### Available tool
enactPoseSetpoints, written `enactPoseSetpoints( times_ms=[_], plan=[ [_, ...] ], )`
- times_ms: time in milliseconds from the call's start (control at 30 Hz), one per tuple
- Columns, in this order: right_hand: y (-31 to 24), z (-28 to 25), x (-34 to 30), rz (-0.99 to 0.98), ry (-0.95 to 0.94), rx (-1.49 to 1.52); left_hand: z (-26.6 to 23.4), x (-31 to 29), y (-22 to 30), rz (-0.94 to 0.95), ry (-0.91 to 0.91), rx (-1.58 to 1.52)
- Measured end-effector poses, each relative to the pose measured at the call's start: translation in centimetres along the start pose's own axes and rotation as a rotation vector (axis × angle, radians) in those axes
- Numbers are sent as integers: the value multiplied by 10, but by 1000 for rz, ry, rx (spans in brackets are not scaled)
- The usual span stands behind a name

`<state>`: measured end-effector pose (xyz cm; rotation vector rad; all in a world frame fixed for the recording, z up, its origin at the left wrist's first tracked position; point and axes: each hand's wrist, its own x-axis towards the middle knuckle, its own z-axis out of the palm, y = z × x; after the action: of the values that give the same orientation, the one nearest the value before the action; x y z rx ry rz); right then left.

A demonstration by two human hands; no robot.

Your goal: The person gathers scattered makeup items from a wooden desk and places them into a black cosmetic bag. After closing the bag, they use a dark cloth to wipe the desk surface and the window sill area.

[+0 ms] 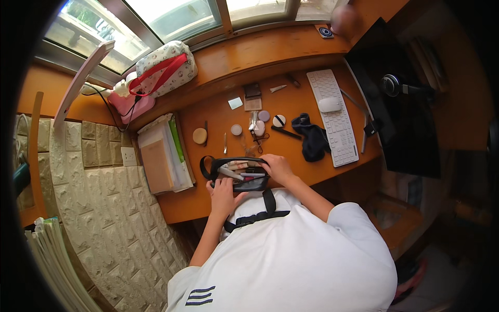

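Black pouch gapes, left hand and right hand apparently holding its rim with curled fingers.

The bag is black, the counter orange-brown, keyboard and mouse white, cloth dark navy; the pouch, white with small motifs, has a red strap.

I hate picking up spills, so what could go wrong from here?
The open black pouch, with the left hand and right hand on it near the edge of the desk, might spill its tubes if tipped. The slim stick just beyond it could get nudged away.
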<state>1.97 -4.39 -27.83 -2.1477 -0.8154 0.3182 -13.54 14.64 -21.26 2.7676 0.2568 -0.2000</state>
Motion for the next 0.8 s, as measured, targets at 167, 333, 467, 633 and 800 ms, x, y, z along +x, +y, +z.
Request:
enactPoseSetpoints(
  times_ms=[167, 333, 467, 633, 800],
  plan=[
    [-7, -22, 3, -33, 100, -107, 16, -2, 3, -32, -75, -252],
    [4, -36, -5, -125, -34, -133, 40, 7, 6, -86, -262, -680],
    [22, -53, 39, 16, 104, -34, 41, 12, 11, -21, -286, -581],
    [82, -65, 148, 24, 254, -429, 36, 11, 10, 38, -127, -491],
    [146, -59, 214, -195, 176, -817, 26, 13, 5, 70, 5, -363]
  ],
)
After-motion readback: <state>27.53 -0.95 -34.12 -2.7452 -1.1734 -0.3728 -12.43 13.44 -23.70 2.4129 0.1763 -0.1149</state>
